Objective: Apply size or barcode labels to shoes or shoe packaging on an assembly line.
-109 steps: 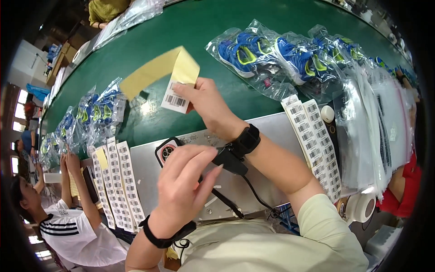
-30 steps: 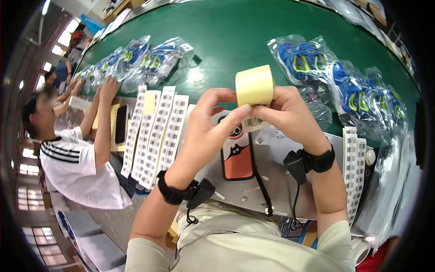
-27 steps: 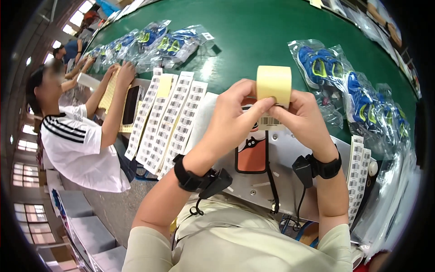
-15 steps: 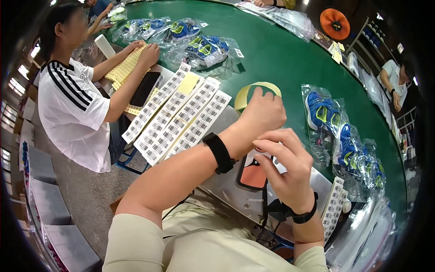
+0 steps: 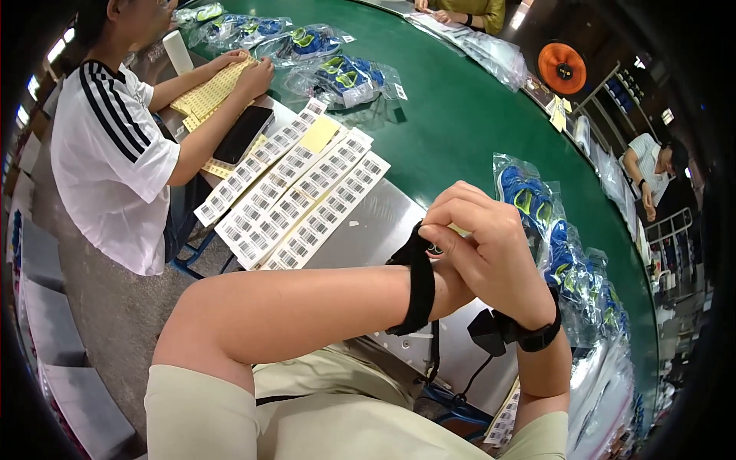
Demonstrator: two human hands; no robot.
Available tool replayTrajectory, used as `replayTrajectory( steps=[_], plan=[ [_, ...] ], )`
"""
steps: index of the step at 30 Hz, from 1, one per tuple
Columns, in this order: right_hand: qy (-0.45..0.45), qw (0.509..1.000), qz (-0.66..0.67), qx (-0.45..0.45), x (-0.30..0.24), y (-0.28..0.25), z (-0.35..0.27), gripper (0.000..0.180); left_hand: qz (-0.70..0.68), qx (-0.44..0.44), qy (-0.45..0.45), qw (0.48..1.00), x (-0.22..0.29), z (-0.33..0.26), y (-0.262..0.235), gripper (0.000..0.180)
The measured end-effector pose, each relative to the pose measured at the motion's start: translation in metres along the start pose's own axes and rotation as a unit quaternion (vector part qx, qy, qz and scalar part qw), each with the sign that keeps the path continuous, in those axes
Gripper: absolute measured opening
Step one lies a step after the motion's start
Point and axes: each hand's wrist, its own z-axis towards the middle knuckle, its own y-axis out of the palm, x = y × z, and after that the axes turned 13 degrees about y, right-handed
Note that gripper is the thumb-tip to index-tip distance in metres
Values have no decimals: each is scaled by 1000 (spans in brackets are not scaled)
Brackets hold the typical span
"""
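My left forearm lies across the front of me, a black wrist strap [image 5: 420, 285] around its wrist. My right hand [image 5: 487, 241] is closed over that wrist, thumb and fingertips pinching the upper end of the strap. Only a small part of my left hand [image 5: 454, 290] shows beyond the strap; its fingers are hidden behind my right hand. A second black band [image 5: 539, 331] with a dark block is on my right wrist. Left of my hands, sheets of barcode labels [image 5: 307, 203] lie on the metal worktop [image 5: 368, 218], with a yellow slip [image 5: 320, 135] on top.
Bagged blue shoes [image 5: 563, 253] line the right side of the green table [image 5: 445, 130]; more bagged shoes [image 5: 345, 80] lie at the far left. A person in a white shirt [image 5: 115, 161] sits on my left, handling yellow label sheets [image 5: 215, 90]. Clear plastic bags [image 5: 606, 383] lie at my right.
My right hand has moved up to my left wrist and taken hold of the strap. My left forearm has swung lower and more level. The yellow loop by my left hand is mostly hidden.
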Motion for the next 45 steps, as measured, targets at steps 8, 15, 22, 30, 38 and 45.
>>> replayTrajectory(
  steps=[8,15,22,30,38,45],
  plan=[
    [93,995,-15,-38,18,-4,10,7,-17,-24,24,999,33,-5,-15,19],
    [98,991,27,-90,5,-2,8,7,-16,-48,32,998,26,-16,-21,19],
    [72,985,56,-144,-1,0,0,8,-18,-83,54,995,34,-20,-25,19],
    [75,981,128,-124,-18,-10,-9,8,-17,-125,76,989,35,-33,-29,19],
    [117,979,100,-137,-31,-17,-18,4,-12,-159,91,983,20,-51,-39,19],
    [92,984,87,-127,-33,-10,-20,7,-8,-185,101,978,20,-53,-51,19]
  ],
)
